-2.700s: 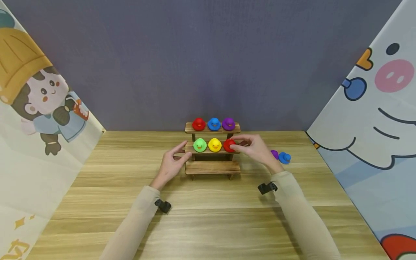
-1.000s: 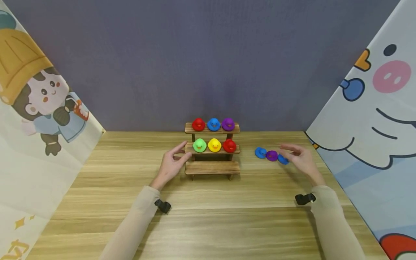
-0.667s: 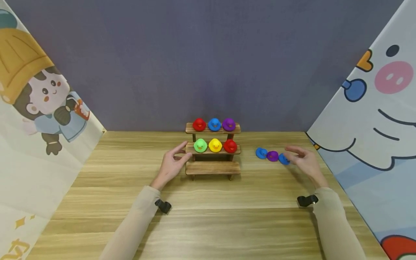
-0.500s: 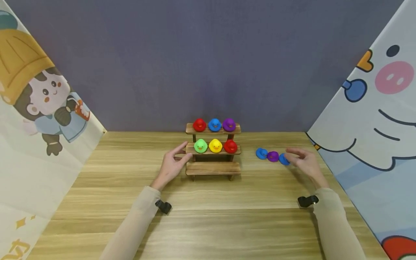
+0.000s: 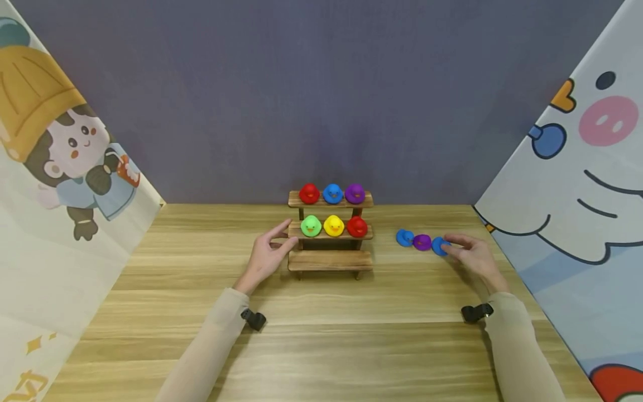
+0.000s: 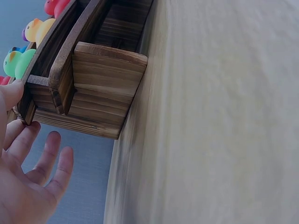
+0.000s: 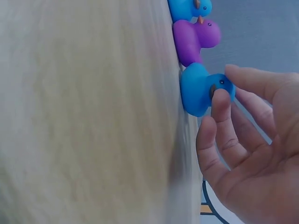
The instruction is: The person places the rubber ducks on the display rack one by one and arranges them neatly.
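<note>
Blue toy duck [image 7: 193, 89], smooth, rounded, dark-eyed, brown-beaked.

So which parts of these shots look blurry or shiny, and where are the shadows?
Head view: pale sheen on the table, soft shadows along the inner edges of the left sleeve and right sleeve; left wrist view: near table blurred, stand clearer but dark inside; right wrist view: near table blurred, ducks clearer.

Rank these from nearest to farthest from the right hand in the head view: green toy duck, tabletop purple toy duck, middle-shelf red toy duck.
1. Purple toy duck, on the wood-grain table
2. Red toy duck, right end of the middle wooden shelf
3. Green toy duck, that shelf's left end
</note>
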Available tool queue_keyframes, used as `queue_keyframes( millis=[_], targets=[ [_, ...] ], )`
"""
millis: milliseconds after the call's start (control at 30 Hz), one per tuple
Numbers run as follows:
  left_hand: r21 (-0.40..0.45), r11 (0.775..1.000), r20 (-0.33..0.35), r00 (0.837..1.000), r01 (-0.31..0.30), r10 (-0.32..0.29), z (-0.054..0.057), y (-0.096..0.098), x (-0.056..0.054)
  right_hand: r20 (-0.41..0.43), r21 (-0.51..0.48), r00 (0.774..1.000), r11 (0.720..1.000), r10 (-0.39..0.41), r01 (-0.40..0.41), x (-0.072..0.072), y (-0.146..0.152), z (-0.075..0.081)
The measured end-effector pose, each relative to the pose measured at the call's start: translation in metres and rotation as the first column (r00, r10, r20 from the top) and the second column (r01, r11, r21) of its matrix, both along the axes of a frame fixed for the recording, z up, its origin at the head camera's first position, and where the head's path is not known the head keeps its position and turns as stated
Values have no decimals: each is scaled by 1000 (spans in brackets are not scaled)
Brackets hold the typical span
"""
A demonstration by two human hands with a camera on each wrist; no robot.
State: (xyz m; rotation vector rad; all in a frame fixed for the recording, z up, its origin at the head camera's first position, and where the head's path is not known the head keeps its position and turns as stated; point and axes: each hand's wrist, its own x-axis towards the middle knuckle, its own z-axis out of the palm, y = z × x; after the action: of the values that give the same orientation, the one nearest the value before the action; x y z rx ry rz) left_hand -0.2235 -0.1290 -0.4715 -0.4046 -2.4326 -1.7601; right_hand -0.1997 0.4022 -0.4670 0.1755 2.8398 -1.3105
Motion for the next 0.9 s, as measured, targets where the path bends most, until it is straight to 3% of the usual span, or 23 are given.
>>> queue_keyframes(
  millis=[267, 900],
  targets=[
    [-5, 1000, 1, 1000, -2, 2, 0, 0, 0, 6, -28, 1000, 999, -18, 18, 1, 0, -4],
    [-14, 1000, -18, 1000, 6, -6, -2, 0, -1, 24, 14, 999, 999, -34, 34, -1, 3, -4]
  ],
)
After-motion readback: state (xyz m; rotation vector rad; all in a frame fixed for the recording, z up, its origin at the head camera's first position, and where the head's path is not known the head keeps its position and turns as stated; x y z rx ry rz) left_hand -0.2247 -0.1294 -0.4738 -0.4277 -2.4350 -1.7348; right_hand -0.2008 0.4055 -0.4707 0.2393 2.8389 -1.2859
